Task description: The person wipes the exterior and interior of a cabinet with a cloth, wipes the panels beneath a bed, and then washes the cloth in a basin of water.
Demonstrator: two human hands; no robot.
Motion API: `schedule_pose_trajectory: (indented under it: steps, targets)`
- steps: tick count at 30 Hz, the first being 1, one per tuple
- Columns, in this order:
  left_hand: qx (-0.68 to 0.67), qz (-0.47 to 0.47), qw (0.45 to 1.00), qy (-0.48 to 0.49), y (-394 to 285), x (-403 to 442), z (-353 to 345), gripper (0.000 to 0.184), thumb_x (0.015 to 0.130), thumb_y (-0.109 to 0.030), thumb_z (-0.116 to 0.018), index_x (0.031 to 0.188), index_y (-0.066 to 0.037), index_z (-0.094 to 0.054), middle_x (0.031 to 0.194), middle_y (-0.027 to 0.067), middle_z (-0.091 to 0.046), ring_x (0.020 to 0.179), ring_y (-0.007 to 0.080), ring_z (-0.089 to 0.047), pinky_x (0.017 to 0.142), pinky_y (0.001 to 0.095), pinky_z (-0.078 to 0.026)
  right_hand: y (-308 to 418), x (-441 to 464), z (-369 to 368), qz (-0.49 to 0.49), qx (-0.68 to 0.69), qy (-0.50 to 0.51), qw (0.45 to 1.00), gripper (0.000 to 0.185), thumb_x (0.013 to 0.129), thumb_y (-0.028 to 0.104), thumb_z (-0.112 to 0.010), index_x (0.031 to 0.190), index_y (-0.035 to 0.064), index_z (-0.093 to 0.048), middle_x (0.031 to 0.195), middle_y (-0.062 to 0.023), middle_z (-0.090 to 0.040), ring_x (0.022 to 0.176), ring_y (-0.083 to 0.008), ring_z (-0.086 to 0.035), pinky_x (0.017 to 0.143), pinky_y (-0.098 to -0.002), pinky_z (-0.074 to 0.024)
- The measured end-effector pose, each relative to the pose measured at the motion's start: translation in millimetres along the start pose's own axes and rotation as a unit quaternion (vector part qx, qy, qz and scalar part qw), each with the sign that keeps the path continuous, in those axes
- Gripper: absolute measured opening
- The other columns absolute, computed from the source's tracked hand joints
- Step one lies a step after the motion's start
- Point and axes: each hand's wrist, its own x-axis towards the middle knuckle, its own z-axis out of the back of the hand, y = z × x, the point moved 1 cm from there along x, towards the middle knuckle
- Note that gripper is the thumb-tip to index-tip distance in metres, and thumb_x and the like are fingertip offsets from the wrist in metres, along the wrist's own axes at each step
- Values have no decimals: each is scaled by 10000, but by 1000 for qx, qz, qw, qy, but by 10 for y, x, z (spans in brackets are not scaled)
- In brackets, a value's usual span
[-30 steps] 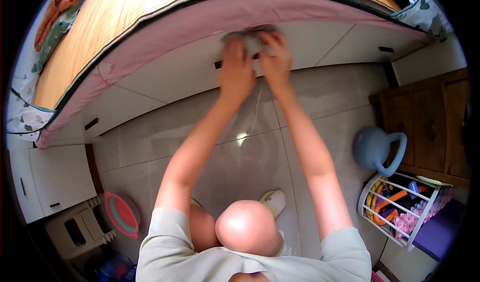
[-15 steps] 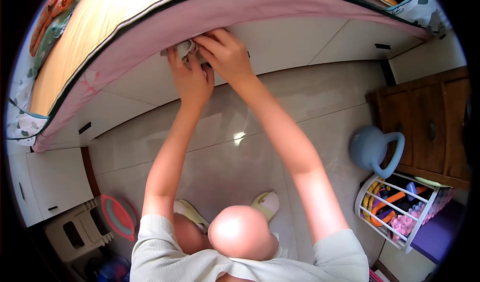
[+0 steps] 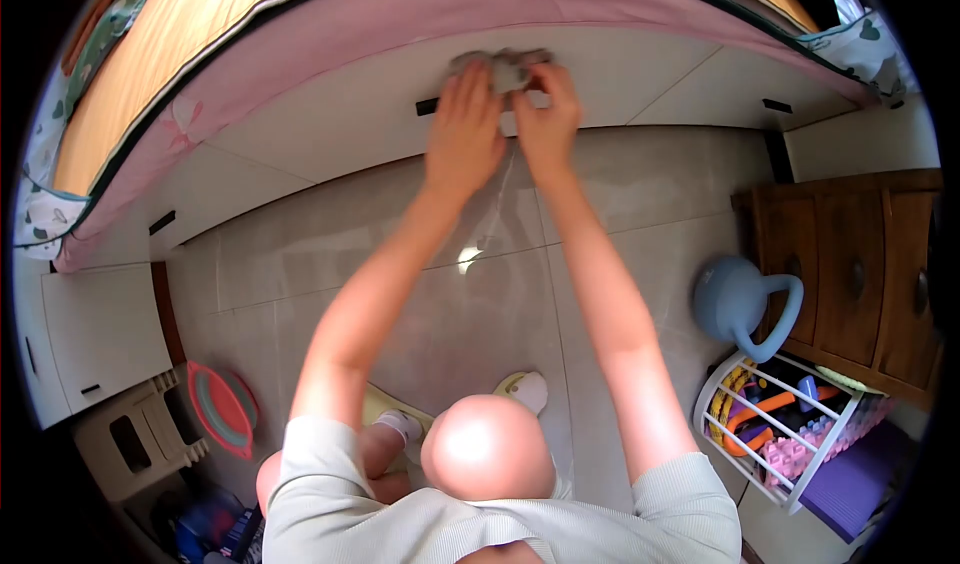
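Grey-brown cloth [image 3: 512, 72], bunched and slightly blurred, is what I have at the top of my head view, lying against the white panel [image 3: 610, 79] just under the pink fabric [image 3: 340, 44] that edges the bed [image 3: 215, 39]. I see both hands on it, close together but apart from each other. The left hand [image 3: 464, 136] lays its fingers over the cloth's left part, near a dark handle slot [image 3: 427, 107]; the right hand [image 3: 549, 129] meets its right end, fingers bent and thumb set away from them. From here I cannot tell whether either one actually grips the cloth or only presses on it. Both arms stretch forward above the grey tiled floor [image 3: 640, 264], with one bare knee [image 3: 488, 449] raised between them. Off to my right, a blue kettlebell-shaped object [image 3: 722, 296] stands beside the brown wooden cabinet [image 3: 840, 314], near a white rack [image 3: 826, 452] of colourful gear. At my left, a pink-and-grey basin [image 3: 222, 411] leans near a beige stool [image 3: 150, 434].
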Motion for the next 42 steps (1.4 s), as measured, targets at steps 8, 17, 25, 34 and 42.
schedule_pose_trajectory:
  steps: [8,17,25,34,42]
  targets:
    - [28,-13,997,75,470,-542,303,533,642,-94,-617,1128,59,-462,1244,257,-403,1225,361,-363,1018,476,-294,303,-203,-385,64,-132,171,974,213,668,32,-594,879,48,-621,815,-94,-568,742,-289,-580,633,-383,-490]
    - [-4,-89,995,35,126,-235,-22,521,634,-96,-610,1112,73,-491,1192,263,-449,1189,354,-406,1052,413,-280,129,-72,25,39,-249,113,961,231,672,10,-569,886,74,-626,858,-79,-574,797,-282,-572,634,-386,-483]
    - [-50,-114,988,90,343,-277,64,637,648,-71,-595,1223,90,-372,1231,256,-409,1263,353,-309,1079,434,-198,391,29,-156,51,-209,18,976,244,641,-46,-558,849,70,-613,850,-68,-576,771,-280,-546,654,-367,-462]
    - [-96,-47,992,71,279,-63,276,644,692,-136,-615,1245,72,-361,1286,236,-356,1272,429,-237,1052,501,-186,836,165,-163,117,-188,14,975,317,627,-2,-573,934,71,-606,991,-70,-559,882,-288,-507,751,-367,-442]
    - [-70,-36,997,4,-22,169,168,569,771,-226,-551,1250,39,-397,1246,197,-443,1226,352,-358,1033,442,-246,714,141,-212,27,-124,-86,988,262,704,-5,-571,965,2,-587,1068,-107,-549,977,-271,-515,826,-327,-429]
